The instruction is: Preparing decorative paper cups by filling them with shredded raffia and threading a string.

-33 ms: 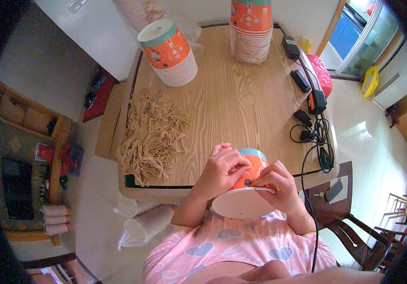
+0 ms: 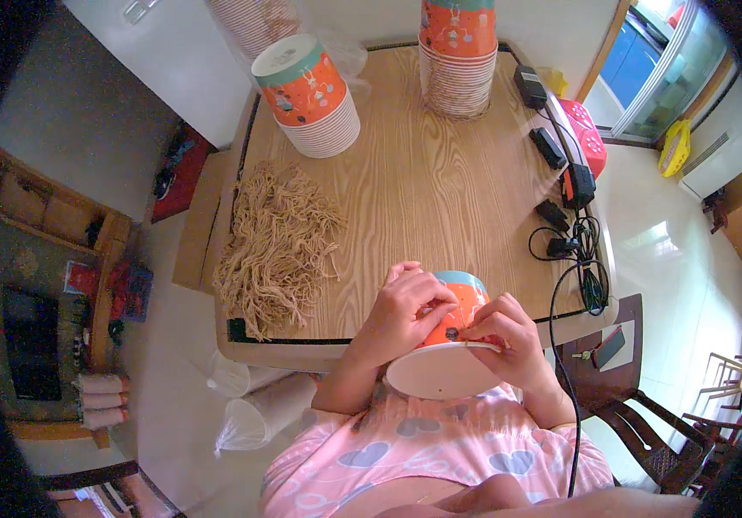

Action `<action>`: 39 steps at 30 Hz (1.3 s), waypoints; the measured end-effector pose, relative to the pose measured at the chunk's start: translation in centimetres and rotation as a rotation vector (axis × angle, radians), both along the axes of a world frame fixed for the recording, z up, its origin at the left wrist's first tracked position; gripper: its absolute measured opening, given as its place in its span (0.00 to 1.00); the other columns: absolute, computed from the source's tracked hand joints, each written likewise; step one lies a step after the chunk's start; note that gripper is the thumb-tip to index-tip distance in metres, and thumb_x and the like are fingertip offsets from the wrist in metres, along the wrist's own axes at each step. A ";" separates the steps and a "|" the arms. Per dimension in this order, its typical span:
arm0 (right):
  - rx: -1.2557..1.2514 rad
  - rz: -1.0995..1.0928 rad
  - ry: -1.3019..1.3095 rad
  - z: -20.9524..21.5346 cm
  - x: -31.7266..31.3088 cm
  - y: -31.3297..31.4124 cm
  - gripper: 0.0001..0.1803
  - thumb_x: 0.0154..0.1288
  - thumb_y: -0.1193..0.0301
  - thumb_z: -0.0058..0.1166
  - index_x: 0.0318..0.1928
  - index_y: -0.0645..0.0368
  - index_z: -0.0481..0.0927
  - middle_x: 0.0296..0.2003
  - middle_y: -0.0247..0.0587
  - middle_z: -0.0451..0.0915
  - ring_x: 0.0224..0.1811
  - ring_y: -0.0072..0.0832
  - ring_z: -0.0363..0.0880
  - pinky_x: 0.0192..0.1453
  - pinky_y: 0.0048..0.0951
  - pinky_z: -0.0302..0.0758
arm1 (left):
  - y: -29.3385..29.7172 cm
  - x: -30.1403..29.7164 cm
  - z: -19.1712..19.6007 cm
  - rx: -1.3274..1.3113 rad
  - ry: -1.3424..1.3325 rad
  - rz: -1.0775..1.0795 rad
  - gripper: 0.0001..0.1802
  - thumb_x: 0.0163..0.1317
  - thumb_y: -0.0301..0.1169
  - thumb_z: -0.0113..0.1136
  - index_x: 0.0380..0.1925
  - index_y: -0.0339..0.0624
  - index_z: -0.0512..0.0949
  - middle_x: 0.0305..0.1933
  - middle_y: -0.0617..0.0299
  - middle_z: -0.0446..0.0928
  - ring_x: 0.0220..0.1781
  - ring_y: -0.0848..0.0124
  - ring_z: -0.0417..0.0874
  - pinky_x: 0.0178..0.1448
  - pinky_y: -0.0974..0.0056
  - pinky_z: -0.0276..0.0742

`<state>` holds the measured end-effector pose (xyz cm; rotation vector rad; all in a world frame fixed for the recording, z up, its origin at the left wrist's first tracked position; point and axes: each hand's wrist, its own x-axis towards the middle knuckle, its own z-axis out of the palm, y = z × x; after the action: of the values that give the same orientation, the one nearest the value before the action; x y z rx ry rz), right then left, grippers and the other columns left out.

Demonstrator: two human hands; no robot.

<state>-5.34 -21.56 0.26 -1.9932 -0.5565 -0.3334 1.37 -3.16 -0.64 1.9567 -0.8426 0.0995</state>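
Note:
An orange paper bucket [image 2: 444,375] with a teal base band lies tipped against my lap at the table's near edge, its white mouth toward me. My left hand [image 2: 407,312] is bent over its left side, thumb and fingertips pinched together at the printed wall. On the other side, my right hand [image 2: 509,337] pinches close to the rim. Both hands keep hold of the bucket. Whether a thin strand is between the fingertips is too small to tell. A small dark hole shows near the lower rim. Loose tan twine [image 2: 280,250] lies heaped on the table's left.
Upside-down bucket stacks stand at the back left [image 2: 319,104] and back right [image 2: 459,69] of the wooden table [image 2: 397,173]. Black adapters and a coiled cable [image 2: 594,276] line the right edge. A dark chair [image 2: 613,371] stands to the right. Plastic-wrapped rolls [image 2: 259,414] lie below, left.

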 end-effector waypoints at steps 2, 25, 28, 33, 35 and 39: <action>0.001 0.009 0.016 0.1 0.0 0.0 0.11 0.39 0.76 0.63 0.27 0.58 0.77 0.28 0.37 0.73 0.31 0.31 0.71 0.34 0.28 0.68 | 0.0 0.0 0.0 0.012 -0.007 -0.007 0.04 0.49 0.27 0.62 0.23 0.43 0.76 0.26 0.63 0.75 0.33 0.66 0.77 0.56 0.55 0.63; 0.573 -0.438 0.341 -4.1 3.8 0.2 0.12 0.53 0.84 0.44 0.38 0.57 0.67 0.31 0.27 0.66 0.34 0.15 0.63 0.40 0.16 0.62 | 0.9 0.4 0.6 0.201 -0.348 0.318 0.08 0.44 0.28 0.66 0.22 0.46 0.75 0.36 0.63 0.73 0.41 0.64 0.73 0.51 0.56 0.65; 0.692 -0.573 0.240 -6.0 3.9 -1.4 0.15 0.51 0.85 0.44 0.39 0.56 0.67 0.33 0.27 0.65 0.35 0.16 0.63 0.42 0.16 0.62 | 2.0 0.3 -0.5 0.232 -0.211 0.378 0.07 0.44 0.28 0.66 0.23 0.44 0.76 0.42 0.60 0.74 0.43 0.61 0.74 0.48 0.58 0.67; 0.726 -0.516 0.210 -5.2 2.8 -0.8 0.14 0.51 0.86 0.46 0.37 0.55 0.66 0.32 0.27 0.63 0.33 0.15 0.60 0.40 0.15 0.60 | 2.7 0.6 -2.2 0.108 0.022 0.388 0.06 0.49 0.25 0.63 0.26 0.40 0.75 0.38 0.57 0.76 0.39 0.62 0.77 0.44 0.60 0.72; 0.700 -0.429 0.234 -4.9 2.1 -0.3 0.13 0.52 0.84 0.49 0.36 0.55 0.66 0.32 0.27 0.62 0.32 0.15 0.59 0.38 0.14 0.59 | 2.7 1.3 -2.4 0.107 0.108 0.406 0.05 0.50 0.25 0.63 0.26 0.38 0.76 0.37 0.56 0.77 0.37 0.62 0.79 0.42 0.63 0.74; 0.555 -0.336 0.316 -6.8 0.1 0.8 0.10 0.54 0.80 0.52 0.34 0.57 0.66 0.33 0.30 0.62 0.31 0.16 0.61 0.35 0.16 0.60 | 2.8 3.4 -1.8 0.058 0.008 0.436 0.04 0.51 0.23 0.61 0.27 0.37 0.75 0.31 0.57 0.77 0.35 0.61 0.78 0.42 0.63 0.74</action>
<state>-5.28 -20.78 -6.58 -1.5447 0.0771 -0.3252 4.81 -0.37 -2.41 2.1665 -0.4048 0.3254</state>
